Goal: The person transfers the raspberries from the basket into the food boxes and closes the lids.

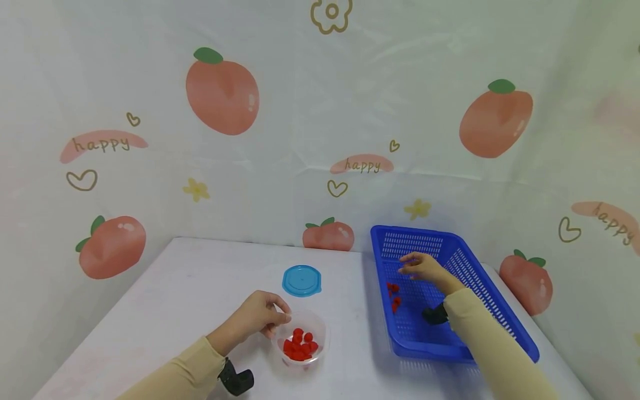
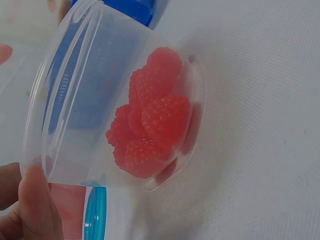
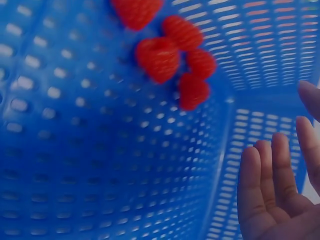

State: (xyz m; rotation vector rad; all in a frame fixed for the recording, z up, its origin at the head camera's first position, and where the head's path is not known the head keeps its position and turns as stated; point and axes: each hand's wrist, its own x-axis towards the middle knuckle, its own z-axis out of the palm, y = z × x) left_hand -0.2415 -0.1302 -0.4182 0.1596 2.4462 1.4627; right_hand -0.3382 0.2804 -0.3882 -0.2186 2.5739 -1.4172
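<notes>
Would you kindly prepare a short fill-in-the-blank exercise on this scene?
In the head view, the blue rectangular plastic basket stands to the ____ of the clear round plastic tub.
The left hand pinches the tub, while the right hand holds ____.
Red bumpy raspberries lie in both the tub and the ____.
The word on the white printed backdrop is "____".

Missing words: right; nothing; basket; happy.

I count my two bare hands, left hand (image 1: 259, 316) and right hand (image 1: 425, 268), one blue perforated plastic basket (image 1: 417, 332), one clear round plastic tub (image 1: 321, 324), one round light-blue plastic lid (image 1: 302, 280), at least five bumpy red raspberries (image 3: 159, 59) in the basket, and more than five, overlapping, in the tub.
</notes>
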